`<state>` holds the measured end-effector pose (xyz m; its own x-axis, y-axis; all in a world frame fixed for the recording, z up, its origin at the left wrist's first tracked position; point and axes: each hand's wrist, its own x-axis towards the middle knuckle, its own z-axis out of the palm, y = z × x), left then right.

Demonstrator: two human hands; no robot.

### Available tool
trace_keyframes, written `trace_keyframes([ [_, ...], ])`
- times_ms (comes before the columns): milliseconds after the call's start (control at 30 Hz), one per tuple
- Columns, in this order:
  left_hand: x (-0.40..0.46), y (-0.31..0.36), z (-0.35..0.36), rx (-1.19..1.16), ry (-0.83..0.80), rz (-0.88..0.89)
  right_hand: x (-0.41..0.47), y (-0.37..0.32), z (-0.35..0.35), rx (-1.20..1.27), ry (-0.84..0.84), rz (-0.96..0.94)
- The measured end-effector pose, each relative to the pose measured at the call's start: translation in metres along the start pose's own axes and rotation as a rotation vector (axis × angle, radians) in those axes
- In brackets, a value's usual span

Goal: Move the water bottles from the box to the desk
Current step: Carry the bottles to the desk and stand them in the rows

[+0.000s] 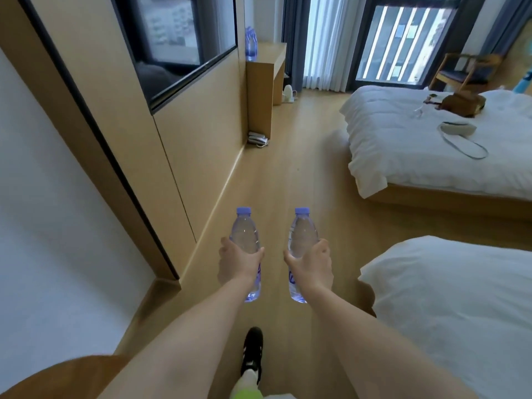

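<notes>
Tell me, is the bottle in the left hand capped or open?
Capped: the bottle in the left hand has its blue cap on top.

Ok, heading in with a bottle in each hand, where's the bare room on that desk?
The desk top looks bare from the standing bottles at its wall-side near corner out toward the curtain. That corner is crowded. Both hands, left hand and right hand, are full.

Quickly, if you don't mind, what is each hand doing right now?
Left hand: grips the left water bottle.
Right hand: grips the right water bottle.
</notes>
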<state>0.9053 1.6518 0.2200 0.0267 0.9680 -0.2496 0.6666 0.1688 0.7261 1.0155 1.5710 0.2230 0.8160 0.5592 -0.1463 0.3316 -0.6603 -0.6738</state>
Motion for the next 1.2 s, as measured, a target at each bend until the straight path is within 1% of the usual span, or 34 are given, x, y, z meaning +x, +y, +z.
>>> trace_keyframes([
  [133,0.101,0.05,0.022,0.014,-0.033,-0.018,0.095,-0.043,0.025,-0.013,0.022,0.015],
  [267,0.192,0.11,0.034,0.054,-0.049,0.041,0.177,-0.089,0.039,0.05,0.046,0.079],
  [400,0.259,0.162,0.054,0.116,-0.072,0.076,0.254,-0.126,0.045,0.086,0.047,0.129],
  [567,0.339,0.221,0.096,0.135,-0.077,0.07,0.36,-0.156,0.054,0.135,0.04,0.138],
  [767,0.449,0.305,0.167,0.144,-0.043,0.07,0.516,-0.181,0.063,0.136,0.031,0.118],
  [933,0.529,0.383,0.221,0.128,-0.055,0.041,0.642,-0.208,0.055,0.074,-0.007,0.084],
  [1067,0.582,0.431,0.253,0.132,-0.062,0.005,0.725,-0.23,0.05,0.023,-0.037,0.057],
  [1200,0.653,0.48,0.284,0.138,-0.05,-0.012,0.818,-0.256,0.058,0.021,-0.034,0.038],
])
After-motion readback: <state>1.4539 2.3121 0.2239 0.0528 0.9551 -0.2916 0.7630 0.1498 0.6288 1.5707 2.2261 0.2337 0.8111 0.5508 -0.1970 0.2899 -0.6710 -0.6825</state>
